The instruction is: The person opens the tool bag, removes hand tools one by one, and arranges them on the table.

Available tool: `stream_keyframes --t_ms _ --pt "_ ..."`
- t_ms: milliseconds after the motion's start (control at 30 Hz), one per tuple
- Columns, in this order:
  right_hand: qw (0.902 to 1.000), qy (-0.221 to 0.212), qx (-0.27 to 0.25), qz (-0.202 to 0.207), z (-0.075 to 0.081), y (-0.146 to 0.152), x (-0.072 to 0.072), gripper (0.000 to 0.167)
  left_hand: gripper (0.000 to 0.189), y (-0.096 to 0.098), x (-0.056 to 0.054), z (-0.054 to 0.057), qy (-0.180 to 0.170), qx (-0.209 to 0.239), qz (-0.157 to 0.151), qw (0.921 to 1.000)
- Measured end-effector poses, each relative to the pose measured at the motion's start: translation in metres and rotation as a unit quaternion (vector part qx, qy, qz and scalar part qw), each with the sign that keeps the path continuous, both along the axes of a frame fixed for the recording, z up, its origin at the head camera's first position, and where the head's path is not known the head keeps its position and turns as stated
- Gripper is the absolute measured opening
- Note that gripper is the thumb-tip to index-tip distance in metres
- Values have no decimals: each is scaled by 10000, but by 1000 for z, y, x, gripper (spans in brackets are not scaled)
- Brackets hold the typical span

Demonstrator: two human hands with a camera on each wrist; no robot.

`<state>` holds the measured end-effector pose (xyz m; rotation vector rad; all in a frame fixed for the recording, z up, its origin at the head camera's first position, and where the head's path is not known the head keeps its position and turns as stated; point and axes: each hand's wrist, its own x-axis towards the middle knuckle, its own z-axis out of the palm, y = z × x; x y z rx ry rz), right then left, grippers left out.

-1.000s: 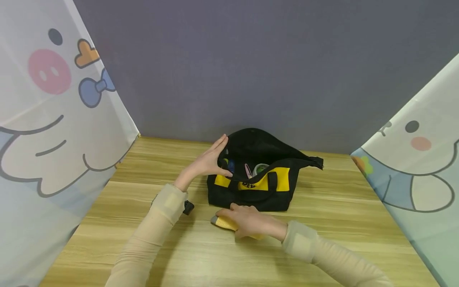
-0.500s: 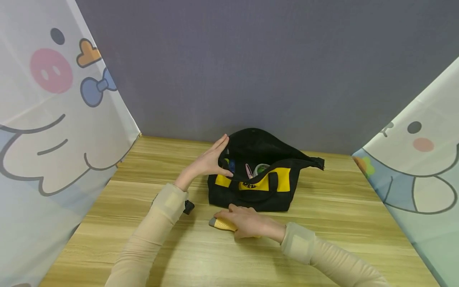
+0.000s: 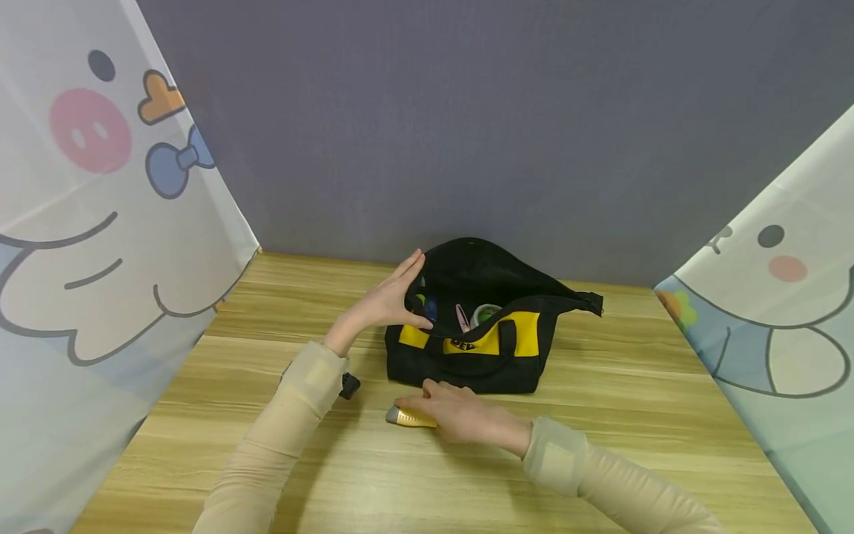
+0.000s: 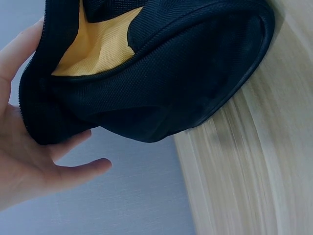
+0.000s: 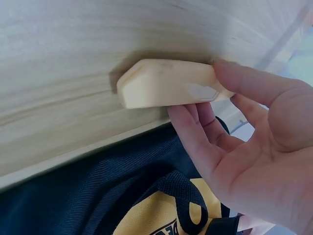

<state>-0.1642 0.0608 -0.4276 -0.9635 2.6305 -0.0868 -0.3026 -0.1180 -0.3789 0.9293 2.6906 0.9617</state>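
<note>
A black and yellow tool bag (image 3: 460,371) stands with its mouth unzipped. My left hand (image 3: 383,300) is at the left end of that mouth, thumb and fingers spread and resting against the rim; in the left wrist view the fingers (image 4: 83,171) are mostly straight around the bag's end. In front of the bag, my right hand (image 3: 460,415) grips a yellow utility knife (image 3: 414,419) with a grey end. The right wrist view shows the knife's pale handle (image 5: 171,83) pinched between thumb and fingers, close over the wooden table.
Inside the bag lie a pink item (image 3: 462,317), a round green and white item (image 3: 485,314) and something blue (image 3: 430,308). A small black object (image 3: 350,385) is partly hidden by the left forearm. A grey wall (image 3: 534,133) rises behind the wooden table (image 3: 640,393).
My right hand has shifted slightly left with the knife. The part of the knife that showed below the hand is now hidden. My left hand and the bag stay put.
</note>
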Motion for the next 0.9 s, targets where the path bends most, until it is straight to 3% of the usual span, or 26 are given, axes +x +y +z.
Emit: stream_keyframes --t_ms 433,567,700,900 --pt "9997 209 16 80 -5 2 3 73 122 0 -1 0 -32 24 0 10000" --pt "9989 453 61 139 -1 3 2 69 122 0 0 1 -35 26 -11 10000" --pt "9979 622 -84 173 16 9 -2 61 122 0 1 1 -4 -9 -1 10000" --pt "9970 510 -552 190 63 22 -11 56 121 -1 0 0 66 -44 -14 10000"
